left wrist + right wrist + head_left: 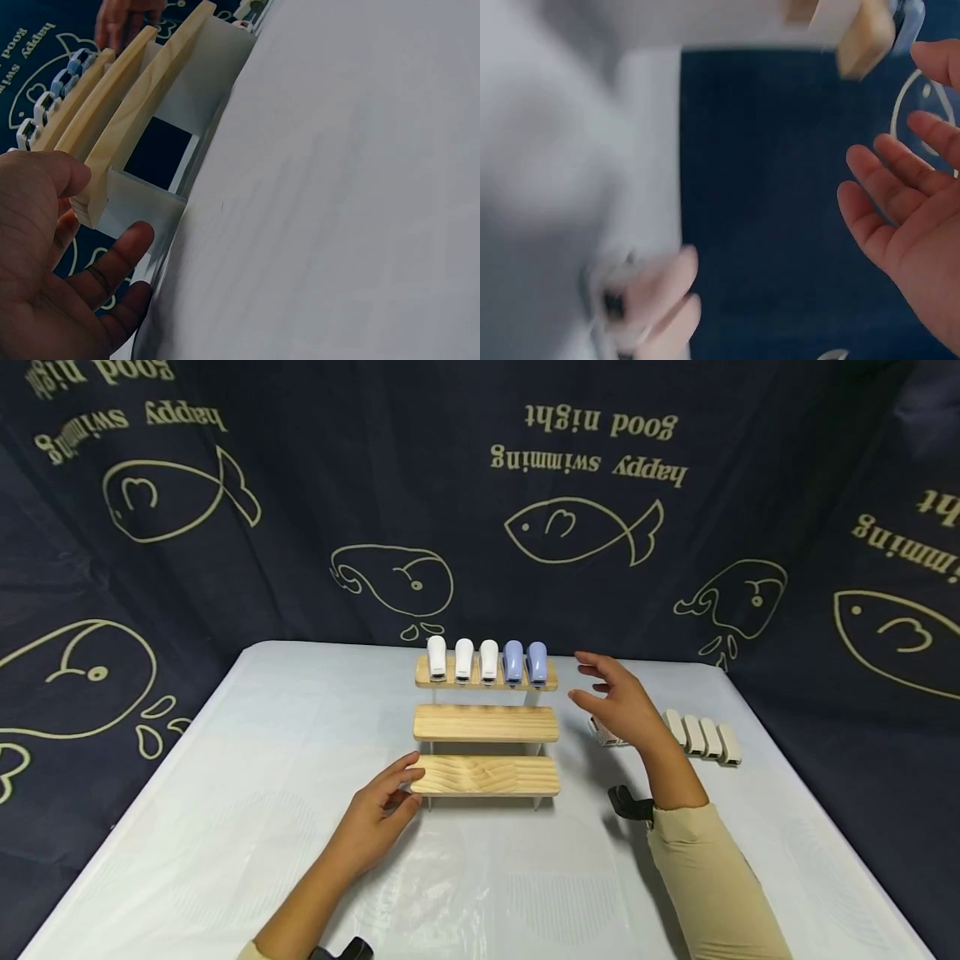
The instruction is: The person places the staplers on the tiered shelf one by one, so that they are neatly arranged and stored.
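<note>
A three-tier wooden display rack (486, 724) stands on the table. Its top step carries several mini staplers in a row: white ones (464, 662) at left, blue ones (513, 662) at right. My left hand (377, 817) holds the left end of the lowest step, thumb and finger about the board's end in the left wrist view, other fingers loose. Just right of the top step, my right hand (621, 703) hovers with fingers spread and holds nothing. Below it, partly hidden, lies a pinkish stapler (606, 733); pale staplers (656, 307) appear blurred in the right wrist view.
Several off-white staplers (711, 739) lie in a row at the table's right, partly behind the right forearm. A dark curtain (465, 485) with fish drawings hangs behind the white table (247, 827).
</note>
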Available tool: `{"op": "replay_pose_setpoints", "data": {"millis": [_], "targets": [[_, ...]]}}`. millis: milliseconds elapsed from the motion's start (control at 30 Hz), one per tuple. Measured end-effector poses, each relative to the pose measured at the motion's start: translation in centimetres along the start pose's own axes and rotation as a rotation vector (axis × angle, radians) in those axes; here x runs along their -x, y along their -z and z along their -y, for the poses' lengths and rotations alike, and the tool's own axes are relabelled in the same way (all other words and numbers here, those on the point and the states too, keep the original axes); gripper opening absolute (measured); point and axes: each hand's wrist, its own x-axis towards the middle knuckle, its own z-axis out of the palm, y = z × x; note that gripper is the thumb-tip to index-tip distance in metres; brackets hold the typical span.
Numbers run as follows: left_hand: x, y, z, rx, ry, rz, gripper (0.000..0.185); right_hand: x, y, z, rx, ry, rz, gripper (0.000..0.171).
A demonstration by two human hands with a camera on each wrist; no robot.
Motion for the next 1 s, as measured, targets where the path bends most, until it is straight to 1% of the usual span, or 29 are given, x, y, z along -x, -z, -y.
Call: {"op": "replay_pose_setpoints", "data": {"millis": [133, 233, 400, 533, 700, 833, 1000], "targets": [[-0.1, 0.0, 0.0, 0.003, 0.009, -0.002, 0.034, 1.1, 1.1, -2.5, 0.079, -0.063, -0.01, 0.056], [-0.2, -0.1, -0.1, 0.01, 0.01, -0.006, 0.034, 2.0, 2.0, -4.3, 0.105, -0.127, 0.009, 0.056], [-0.3, -0.1, -0.1, 0.015, 0.013, 0.003, 0.034, 3.5, 3.1, -6.6, 0.088, -0.234, 0.049, 0.059], [-0.2, 0.0, -0.1, 0.014, 0.009, 0.006, 0.034, 4.2, 3.5, -7.8, 0.064, -0.287, 0.079, 0.063], [-0.1, 0.1, -0.1, 0.008, 0.009, 0.003, 0.035, 4.4, 3.4, -8.9, 0.057, -0.304, 0.13, 0.065], [-0.1, 0.1, -0.1, 0.016, 0.016, 0.003, 0.035, 4.5, 3.1, -9.5, 0.07, -0.3, 0.182, 0.065], [-0.1, 0.2, -0.2, 0.026, 0.031, 0.007, 0.035, 4.5, 2.7, -9.8, 0.082, -0.264, 0.206, 0.064]]}}
